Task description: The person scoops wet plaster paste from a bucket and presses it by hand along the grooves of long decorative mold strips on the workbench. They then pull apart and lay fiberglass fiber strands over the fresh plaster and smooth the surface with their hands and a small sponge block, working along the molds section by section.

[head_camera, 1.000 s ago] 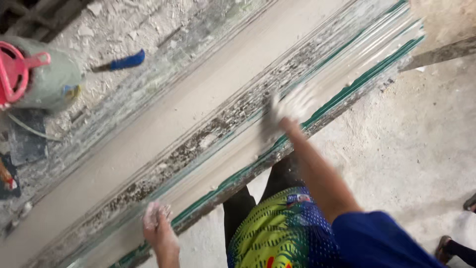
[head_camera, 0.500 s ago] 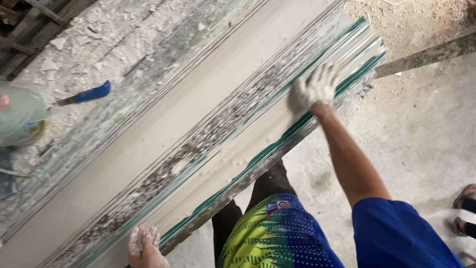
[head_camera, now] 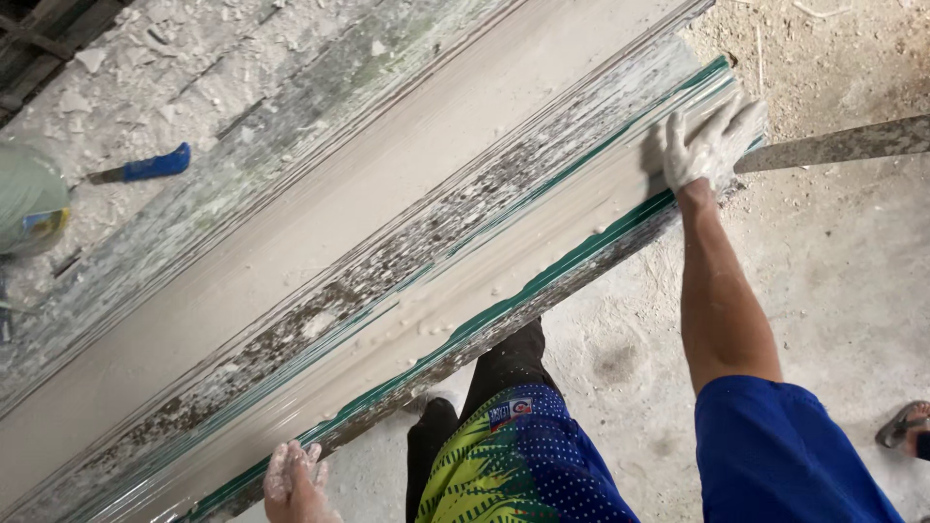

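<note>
Dusty grey concrete floor spreads under a long worktop that runs slantwise through the view, its surface caked with dried white plaster. On it lies a long mould with green-edged rails, filled along its channel with wet, pale plaster that is smooth and slightly glossy.

The right hand, coated white with plaster, lies flat with fingers spread on the far end of the mould, pressing on the wet plaster just by the green rail; its grip is released, palm down, holding nothing. Its bare forearm reaches back to a blue sleeve. The left hand, also whitened, rests at the near edge of the mould low in the view, fingers loosely spread on the rim; its grip is likewise open, clasping nothing.

Between the arms the person's patterned green, yellow and blue garment and dark trousers stand close against the worktop's edge. Just beyond the right hand a long flat metal strip sticks out past the mould's end. Across the worktop, well apart from both hands, a blue-handled tool lies among plaster chips, near a pale green rounded container at the left edge. At the right edge a sandalled foot of another person shows.
</note>
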